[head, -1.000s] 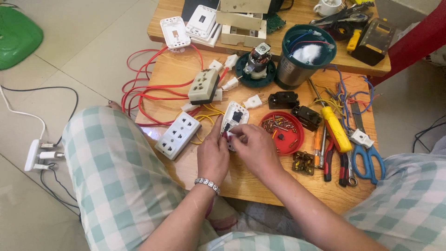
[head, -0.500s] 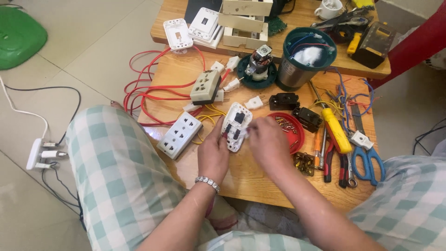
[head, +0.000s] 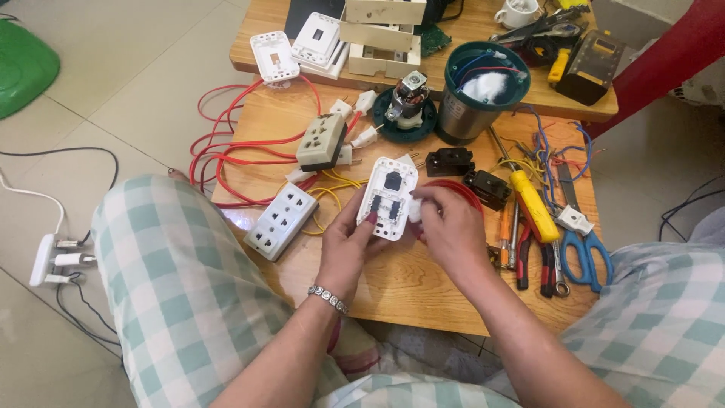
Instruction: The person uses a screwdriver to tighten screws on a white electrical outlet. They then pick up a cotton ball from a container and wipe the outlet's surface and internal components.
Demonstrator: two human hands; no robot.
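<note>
My left hand and my right hand hold a white switch plate between them, back side up, above the low wooden table. Dark switch modules show in the plate's back. The left hand grips its lower left edge, with a thumb on the back. My right hand's fingertips pinch a small white part at the plate's right edge. A red round lid lies partly hidden under the right hand.
A white multi-socket block, a beige socket box with red cable, a yellow-handled screwdriver, pliers, blue scissors, a steel jar and a small motor crowd the table. A power strip lies on the floor at left.
The plate has been lifted and turned so its back faces up, and both hands rose with it. The view has shifted slightly.
</note>
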